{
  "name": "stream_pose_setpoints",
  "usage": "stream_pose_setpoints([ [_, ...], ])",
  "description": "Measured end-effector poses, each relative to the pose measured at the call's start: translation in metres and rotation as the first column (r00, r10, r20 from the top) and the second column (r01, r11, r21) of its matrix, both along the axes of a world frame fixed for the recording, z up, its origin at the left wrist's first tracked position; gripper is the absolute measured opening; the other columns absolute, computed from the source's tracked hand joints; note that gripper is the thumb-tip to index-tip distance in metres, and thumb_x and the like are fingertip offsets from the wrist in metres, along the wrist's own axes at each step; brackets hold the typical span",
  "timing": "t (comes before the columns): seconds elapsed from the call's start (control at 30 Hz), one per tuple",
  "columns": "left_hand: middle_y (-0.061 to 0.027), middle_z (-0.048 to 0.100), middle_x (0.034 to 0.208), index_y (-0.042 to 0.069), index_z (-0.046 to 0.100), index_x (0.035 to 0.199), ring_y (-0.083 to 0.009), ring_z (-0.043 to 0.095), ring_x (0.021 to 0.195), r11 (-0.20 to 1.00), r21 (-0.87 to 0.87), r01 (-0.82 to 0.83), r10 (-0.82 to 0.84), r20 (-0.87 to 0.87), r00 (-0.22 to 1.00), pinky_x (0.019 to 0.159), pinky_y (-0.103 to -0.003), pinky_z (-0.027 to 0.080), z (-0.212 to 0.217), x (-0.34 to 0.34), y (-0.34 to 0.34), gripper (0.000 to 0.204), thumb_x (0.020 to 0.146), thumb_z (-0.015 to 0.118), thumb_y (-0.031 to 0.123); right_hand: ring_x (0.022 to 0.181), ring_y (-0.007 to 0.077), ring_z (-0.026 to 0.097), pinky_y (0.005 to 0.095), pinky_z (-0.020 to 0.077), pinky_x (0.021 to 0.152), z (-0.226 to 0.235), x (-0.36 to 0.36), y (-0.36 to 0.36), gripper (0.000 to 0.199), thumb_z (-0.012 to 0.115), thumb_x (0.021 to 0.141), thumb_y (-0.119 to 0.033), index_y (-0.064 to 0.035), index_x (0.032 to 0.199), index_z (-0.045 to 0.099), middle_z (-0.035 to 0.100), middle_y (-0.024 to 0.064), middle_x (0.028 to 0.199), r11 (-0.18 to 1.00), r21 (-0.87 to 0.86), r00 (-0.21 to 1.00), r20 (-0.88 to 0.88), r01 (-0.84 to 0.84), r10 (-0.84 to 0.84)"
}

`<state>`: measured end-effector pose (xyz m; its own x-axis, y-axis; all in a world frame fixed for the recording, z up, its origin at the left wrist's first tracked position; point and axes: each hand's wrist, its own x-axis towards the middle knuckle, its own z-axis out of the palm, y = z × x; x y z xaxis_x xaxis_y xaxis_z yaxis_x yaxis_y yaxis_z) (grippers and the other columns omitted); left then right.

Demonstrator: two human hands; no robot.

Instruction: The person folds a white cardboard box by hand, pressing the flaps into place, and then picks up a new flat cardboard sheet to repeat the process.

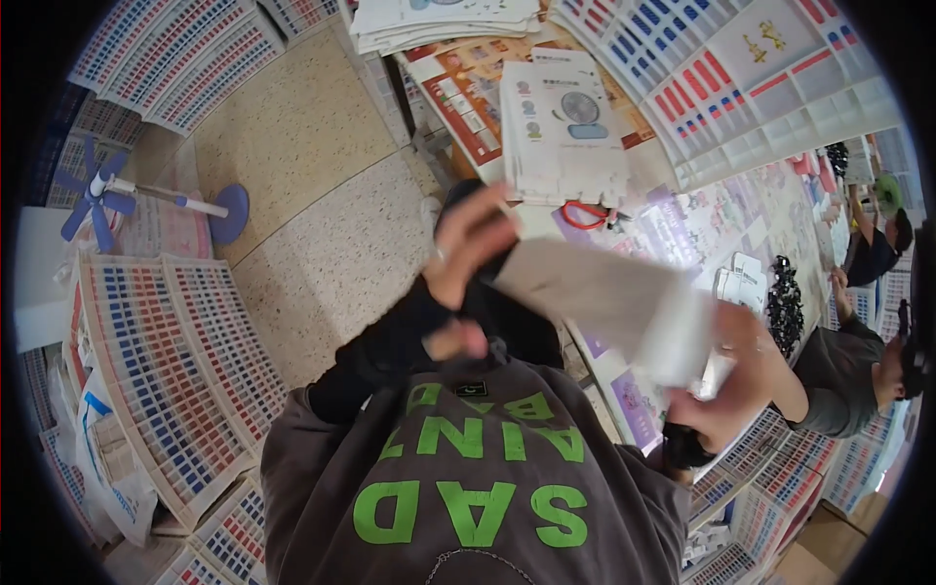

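Fan (pixel 97 185) left of table (pixel 673 232)

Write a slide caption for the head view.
Right hand holding a blurred whitish package, left hand open near its other end, at a table with a stack of printed white packaging.

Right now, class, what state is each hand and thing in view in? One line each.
Left hand: open, blurred
Right hand: closed on the white packet's end
White packet: held up, slanting, blurred
Printed white stack: lying flat
Red loop: lying down
Black parts: heaped
Blue fan: blades distinct, seemingly not spinning
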<state>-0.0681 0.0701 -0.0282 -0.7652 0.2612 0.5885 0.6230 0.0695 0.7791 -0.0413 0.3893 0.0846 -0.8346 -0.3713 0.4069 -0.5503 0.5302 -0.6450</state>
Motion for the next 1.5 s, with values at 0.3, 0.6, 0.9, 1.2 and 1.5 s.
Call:
stream_pose_setpoints([
  [0.3,-0.0301,0.046,0.119,-0.012,0.039,0.134,-0.0399,0.044,0.107,0.586,-0.605,-0.539,0.581,-0.15,0.8,0.089,-0.047,0.039,-0.09,-0.125,0.057,0.099,0.065,0.08,0.047,0.097,0.0271,0.063,0.0366,0.05,0.084,0.012,-0.053,0.144,0.06,0.081,0.072,-0.03,-0.0008,0.118,0.058,0.064,0.0119,0.107,0.306,0.117,0.302,-0.672,0.945,-0.677],
  [0.6,-0.0289,0.059,0.101,-0.017,0.039,0.13,-0.0393,0.06,0.089,0.565,-0.678,-0.469,0.505,-0.165,0.847,0.078,-0.046,0.048,-0.112,-0.172,0.04,0.09,0.07,0.077,0.038,0.11,0.0378,0.056,0.0433,0.0447,0.091,-0.051,-0.118,0.177,0.068,0.083,0.068,-0.027,-0.0032,0.124,0.052,0.059,0.0196,0.12,0.379,0.211,0.432,-0.514,0.901,-0.741],
  [0.9,-0.0186,0.06,0.103,0.001,0.061,0.116,-0.0289,0.061,0.086,0.525,-0.465,-0.713,0.511,-0.498,0.701,0.071,-0.038,0.052,-0.061,-0.12,0.004,0.049,0.071,0.076,0.014,0.121,0.0328,0.051,0.0431,0.0428,0.099,-0.061,-0.102,-0.069,0.053,0.073,0.078,-0.006,-0.0134,0.128,0.056,0.055,0.0141,0.127,0.99,0.097,0.987,0.114,0.107,-0.117],
  [1.2,-0.0121,0.066,0.101,-0.001,0.067,0.103,-0.0213,0.064,0.081,0.638,-0.492,-0.592,0.054,-0.739,0.672,0.061,-0.028,0.055,0.031,-0.033,-0.074,0.037,0.071,0.075,0.016,0.139,0.0383,0.025,0.0556,0.0237,0.111,-0.024,-0.101,-0.127,0.103,0.084,0.054,-0.033,-0.0238,0.145,0.037,0.031,0.0111,0.151,0.808,0.46,0.92,0.055,-0.368,0.388],
  [1.5,-0.0131,0.069,0.095,-0.002,0.069,0.098,-0.0206,0.067,0.08,0.684,-0.648,-0.336,-0.15,-0.575,0.804,0.06,-0.027,0.057,0.09,0.029,-0.093,0.037,0.068,0.077,0.018,0.124,0.0386,0.044,0.0467,0.0318,0.108,-0.028,-0.06,-0.166,0.141,0.089,0.034,-0.048,-0.0065,0.15,0.019,0.045,0.0163,0.138,0.632,0.159,0.64,0.362,-0.759,0.678],
])
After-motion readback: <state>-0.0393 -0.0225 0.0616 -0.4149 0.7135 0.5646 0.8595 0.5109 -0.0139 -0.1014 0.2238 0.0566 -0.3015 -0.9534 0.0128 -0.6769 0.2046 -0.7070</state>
